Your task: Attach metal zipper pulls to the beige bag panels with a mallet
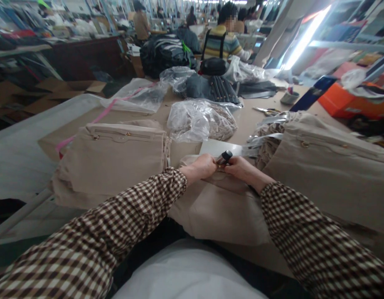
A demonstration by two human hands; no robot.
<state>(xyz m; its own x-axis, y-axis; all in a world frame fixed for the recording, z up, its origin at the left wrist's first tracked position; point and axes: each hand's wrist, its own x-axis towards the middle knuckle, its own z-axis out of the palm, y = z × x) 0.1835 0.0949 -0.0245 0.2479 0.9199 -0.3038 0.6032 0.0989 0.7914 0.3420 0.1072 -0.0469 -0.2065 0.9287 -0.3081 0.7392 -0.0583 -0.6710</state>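
A beige fabric piece [229,216] with a zip slot lies before me, over the table's near edge. Near its upper edge, my left hand [202,167] is closed, its fingertips at the lower end of a short black-and-silver cylinder [225,157]. Just right of this cylinder, my right hand [243,170] pinches the fabric. A small gold-coloured bit shows between the two hands. The fingers hide which hand supports the cylinder. Under the work, a pale flat board [221,147] sticks out at the back.
Stacks of beige zipped panels lie left [117,162] and right [332,166]. Behind are a plastic-wrapped bundle [201,120], scissors [267,111], a small tub [289,98], a blue box [313,93] and an orange box [350,101]. A person [221,43] sits further back.
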